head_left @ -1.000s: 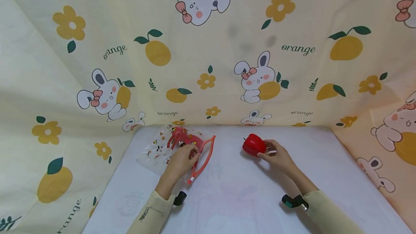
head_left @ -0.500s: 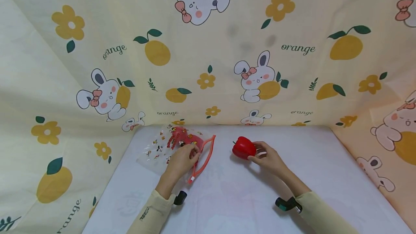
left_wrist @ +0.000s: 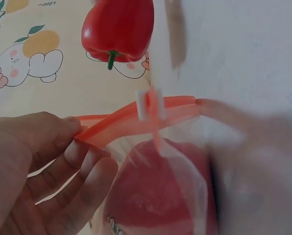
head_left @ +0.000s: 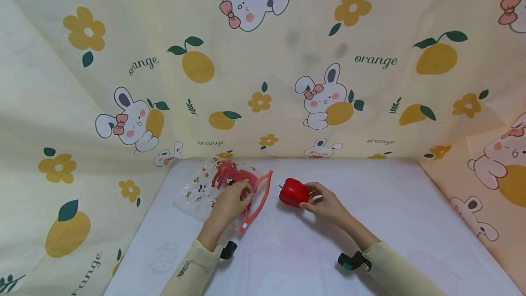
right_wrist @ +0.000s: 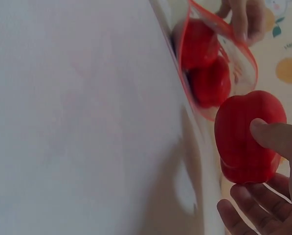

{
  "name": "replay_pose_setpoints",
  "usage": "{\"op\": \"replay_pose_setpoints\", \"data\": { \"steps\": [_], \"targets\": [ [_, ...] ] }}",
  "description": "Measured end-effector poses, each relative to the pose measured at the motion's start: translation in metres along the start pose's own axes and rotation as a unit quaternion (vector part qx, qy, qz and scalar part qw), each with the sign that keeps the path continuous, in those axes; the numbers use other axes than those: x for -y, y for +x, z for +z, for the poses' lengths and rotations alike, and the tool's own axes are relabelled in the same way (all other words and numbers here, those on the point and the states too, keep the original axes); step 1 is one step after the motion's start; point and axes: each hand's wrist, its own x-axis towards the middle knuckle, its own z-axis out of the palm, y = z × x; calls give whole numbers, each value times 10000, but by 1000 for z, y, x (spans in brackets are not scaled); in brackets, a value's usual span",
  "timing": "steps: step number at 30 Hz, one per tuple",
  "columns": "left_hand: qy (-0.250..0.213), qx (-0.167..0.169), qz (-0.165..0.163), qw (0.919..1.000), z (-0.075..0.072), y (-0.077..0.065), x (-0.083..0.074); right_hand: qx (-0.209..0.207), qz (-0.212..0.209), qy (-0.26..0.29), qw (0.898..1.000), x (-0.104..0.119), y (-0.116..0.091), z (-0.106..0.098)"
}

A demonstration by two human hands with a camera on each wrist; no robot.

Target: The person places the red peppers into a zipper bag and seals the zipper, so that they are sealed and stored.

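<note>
My left hand (head_left: 231, 202) pinches the orange zip edge (left_wrist: 121, 120) of a clear printed plastic bag (head_left: 189, 195), its mouth spread toward the right. Inside the bag lie red bell peppers (right_wrist: 210, 83), two of them visible through the mouth in the right wrist view. In my right hand (head_left: 326, 204) is another red bell pepper (head_left: 294, 192) with a green stem, held between thumb and fingers. That pepper is above the table, just right of the bag's opening and apart from it. A white slider (left_wrist: 146, 105) sits on the zip.
Beneath everything is a white table (head_left: 287, 259). A cream curtain (head_left: 279, 72) printed with rabbits and oranges closes off the back and both sides. A dark wrist camera (head_left: 228, 250) is strapped at the left cuff.
My right hand has carried the bell pepper leftward and a little nearer to me, toward the bag's mouth. My left hand and the bag have stayed put.
</note>
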Motion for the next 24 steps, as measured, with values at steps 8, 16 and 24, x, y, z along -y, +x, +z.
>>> {"op": "replay_pose_setpoints", "data": {
  "steps": [8, 16, 24],
  "targets": [
    [3, 12, 8, 10000, 0, 1, -1, 210, -165, 44, 9996, 7, 2, 19],
    [-26, 7, -41, 10000, 1, 2, -3, 473, -140, 85, 9987, 17, 6, 39],
    [-154, -42, 17, 9999, 0, 0, -7, 688, -247, 104, 9973, 26, 10, 59]
  ]
}}
